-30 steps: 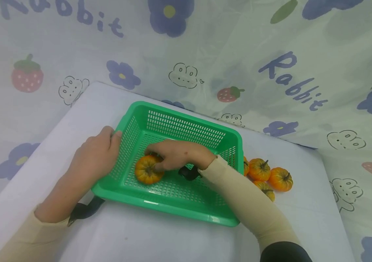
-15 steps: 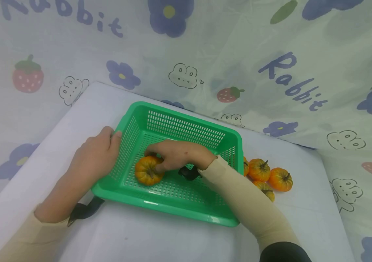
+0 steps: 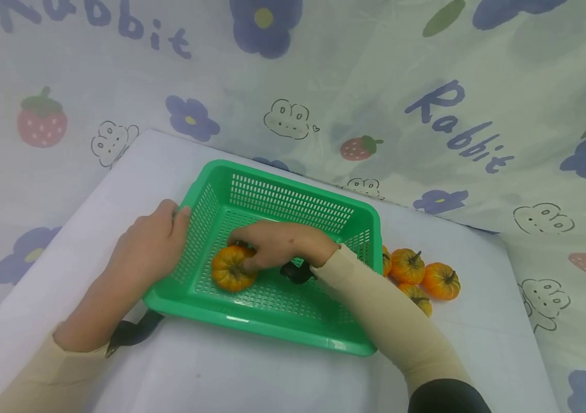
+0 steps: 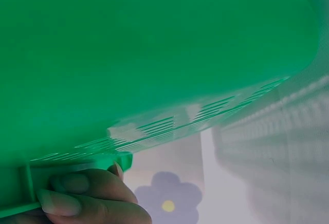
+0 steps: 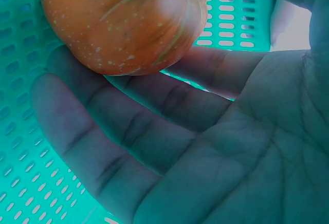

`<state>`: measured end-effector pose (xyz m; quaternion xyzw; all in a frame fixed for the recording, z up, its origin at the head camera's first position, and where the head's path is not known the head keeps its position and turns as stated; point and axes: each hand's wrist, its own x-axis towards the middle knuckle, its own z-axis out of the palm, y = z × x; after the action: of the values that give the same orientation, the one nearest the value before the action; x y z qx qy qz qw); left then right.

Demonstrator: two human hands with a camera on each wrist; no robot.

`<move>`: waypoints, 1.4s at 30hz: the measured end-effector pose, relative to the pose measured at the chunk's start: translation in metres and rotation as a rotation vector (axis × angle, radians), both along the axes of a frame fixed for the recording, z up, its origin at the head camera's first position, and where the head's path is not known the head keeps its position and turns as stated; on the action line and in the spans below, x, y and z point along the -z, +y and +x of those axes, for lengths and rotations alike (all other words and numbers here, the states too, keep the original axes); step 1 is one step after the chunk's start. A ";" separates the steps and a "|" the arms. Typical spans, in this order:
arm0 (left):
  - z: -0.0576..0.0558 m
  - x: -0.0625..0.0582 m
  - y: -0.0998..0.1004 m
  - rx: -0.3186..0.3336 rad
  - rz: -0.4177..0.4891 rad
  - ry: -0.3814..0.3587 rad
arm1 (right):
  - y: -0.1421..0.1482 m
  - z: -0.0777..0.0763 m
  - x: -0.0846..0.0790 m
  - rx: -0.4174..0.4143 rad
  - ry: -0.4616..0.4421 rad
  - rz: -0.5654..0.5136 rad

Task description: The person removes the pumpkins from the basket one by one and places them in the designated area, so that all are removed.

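Note:
A green plastic basket [image 3: 282, 335] with slotted walls stands on the white table. My left hand [image 3: 151, 244] grips its left rim; in the left wrist view, curled fingers [image 4: 97, 198] hook under the rim. Inside the basket, toward its left end, sits a small orange pumpkin [image 3: 232, 269]. My right hand [image 3: 277, 244] reaches in over the basket and holds this pumpkin, thumb on top near the stem and fingers on its far side. From the right wrist view, the pumpkin [image 5: 123, 23] lies against the fingers, close to the basket's slotted surface.
Several more small pumpkins [image 3: 440, 281] lie clustered on the table just right of the basket, partly hidden by its wall and my right sleeve. A patterned curtain [image 3: 324, 69] hangs behind the white table [image 3: 252, 373]. Black wrist straps show at both arms.
The pumpkin under my right hand has tilted very slightly toward me. Both hands and the basket stay in place; the head view has shifted a little.

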<state>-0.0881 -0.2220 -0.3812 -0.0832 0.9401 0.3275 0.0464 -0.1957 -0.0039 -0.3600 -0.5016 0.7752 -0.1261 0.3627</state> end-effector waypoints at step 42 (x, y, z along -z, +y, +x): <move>0.000 0.001 0.000 -0.005 -0.027 0.004 | 0.002 -0.002 0.000 0.034 0.031 -0.028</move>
<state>-0.0877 -0.2223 -0.3825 -0.0856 0.9442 0.3151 0.0424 -0.1974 -0.0021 -0.3601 -0.4954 0.7873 -0.1352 0.3412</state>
